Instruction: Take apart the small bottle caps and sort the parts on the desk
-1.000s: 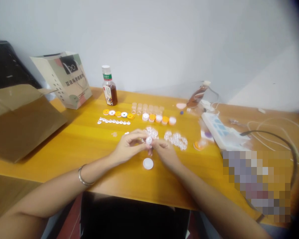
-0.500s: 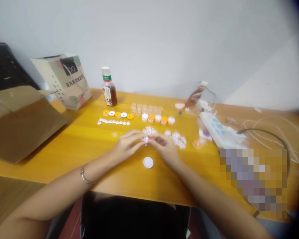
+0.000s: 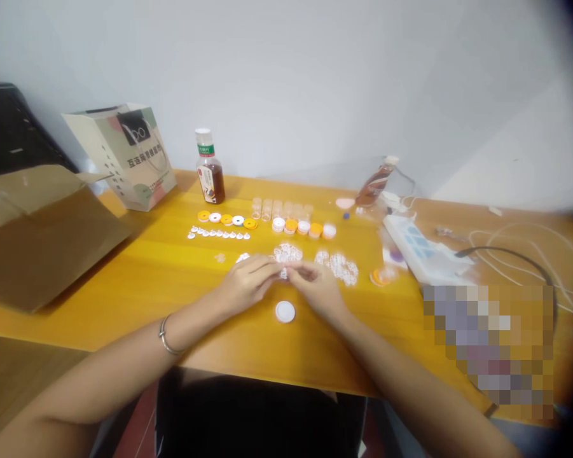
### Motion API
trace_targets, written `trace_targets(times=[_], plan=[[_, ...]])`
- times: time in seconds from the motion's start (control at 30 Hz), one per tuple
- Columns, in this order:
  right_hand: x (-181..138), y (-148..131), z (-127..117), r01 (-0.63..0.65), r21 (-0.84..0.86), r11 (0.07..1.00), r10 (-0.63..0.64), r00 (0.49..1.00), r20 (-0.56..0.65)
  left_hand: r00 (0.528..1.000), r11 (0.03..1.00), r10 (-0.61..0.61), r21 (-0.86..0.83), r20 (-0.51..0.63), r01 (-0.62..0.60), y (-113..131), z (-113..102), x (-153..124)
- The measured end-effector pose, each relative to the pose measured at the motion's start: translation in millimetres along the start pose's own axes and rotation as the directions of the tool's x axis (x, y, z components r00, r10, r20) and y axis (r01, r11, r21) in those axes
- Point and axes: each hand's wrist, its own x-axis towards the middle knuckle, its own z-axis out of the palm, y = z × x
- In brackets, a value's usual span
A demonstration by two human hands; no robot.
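Note:
My left hand (image 3: pixel 252 280) and my right hand (image 3: pixel 315 287) meet fingertip to fingertip over the table. Between them they pinch a small white plastic piece (image 3: pixel 283 273), mostly covered by the fingers. Just beyond lies a pile of white openwork plastic pieces (image 3: pixel 289 252), with another such pile (image 3: pixel 343 268) to the right. A few small white pieces (image 3: pixel 243 257) show behind my left hand. Nearer to me, a round white disc (image 3: pixel 285 312) lies flat between my forearms.
Farther back are rows of orange and white discs (image 3: pixel 226 219), lidded round pieces (image 3: pixel 303 227), small white parts (image 3: pixel 219 233) and clear cups (image 3: pixel 277 209). A drink bottle (image 3: pixel 210 175), paper bag (image 3: pixel 138 159) and cardboard box (image 3: pixel 42 242) stand left. A power strip (image 3: pixel 417 245) and cables lie right.
Both hands have tilted and come slightly nearer to me, still pinching the small white piece. Small white pieces behind my left hand now show. The camera view has shifted a little.

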Motion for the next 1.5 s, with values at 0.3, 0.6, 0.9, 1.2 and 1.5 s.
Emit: trace_targets(times=[0.3, 0.6, 0.9, 1.2, 1.5], plan=[[-1.1, 0.2, 0.7, -0.031, 0.025, 0.999, 0.032, 0.999, -0.032, 0.999, 0.999, -0.042, -0.023, 0.002, 0.042, 4.5, 1.0, 0.8], [1.9, 5.8, 0.8, 0.014, 0.161, 0.987, -0.013, 1.0, -0.006, 0.922, 0.812, -0.387, -0.471, 0.01, 0.346, 7.5, -4.2, 7.5], [-1.7, 10.3, -6.7, 0.504, -0.131, 0.853, -0.498, 0.863, 0.082, 0.824, 0.523, -0.55, -0.713, 0.137, 0.468, 9.2, -3.8, 9.2], [1.7, 4.9, -13.2, 0.53, -0.389, 0.753, -0.523, 0.842, 0.134, 0.811, 0.534, -0.568, -0.687, 0.14, 0.493, 11.9, 0.9, 10.6], [16.9, 7.1, -35.8, 0.521, -0.598, 0.609, -0.678, 0.733, -0.052, 0.731, 0.547, -0.682, -0.652, 0.017, 0.526, 0.0, -12.3, 16.5]])
